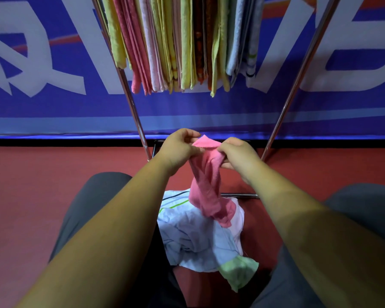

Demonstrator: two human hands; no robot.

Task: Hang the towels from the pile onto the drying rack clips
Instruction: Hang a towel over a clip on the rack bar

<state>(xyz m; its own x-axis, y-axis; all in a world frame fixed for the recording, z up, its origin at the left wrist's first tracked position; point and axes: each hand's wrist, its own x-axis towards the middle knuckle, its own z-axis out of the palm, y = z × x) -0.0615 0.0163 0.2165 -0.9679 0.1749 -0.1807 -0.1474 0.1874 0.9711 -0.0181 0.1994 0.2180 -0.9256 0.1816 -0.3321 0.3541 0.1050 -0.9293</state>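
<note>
A pink towel [207, 185] hangs bunched between my hands, its lower end trailing onto the pile [198, 238] of pale blue, white and green towels on the floor between my knees. My left hand [178, 147] pinches the towel's top edge on the left. My right hand [238, 154] grips the same edge on the right. Above them stands the drying rack [131, 103] with several yellow, pink, orange and pale blue towels [182, 43] hanging side by side. The clips themselves are out of view at the top.
The rack's two slanted metal legs [291, 94] spread down to the red floor [31, 185], joined by a low crossbar [240, 195]. A blue banner with white letters [53, 63] covers the wall behind. My grey-trousered knees [93, 196] flank the pile.
</note>
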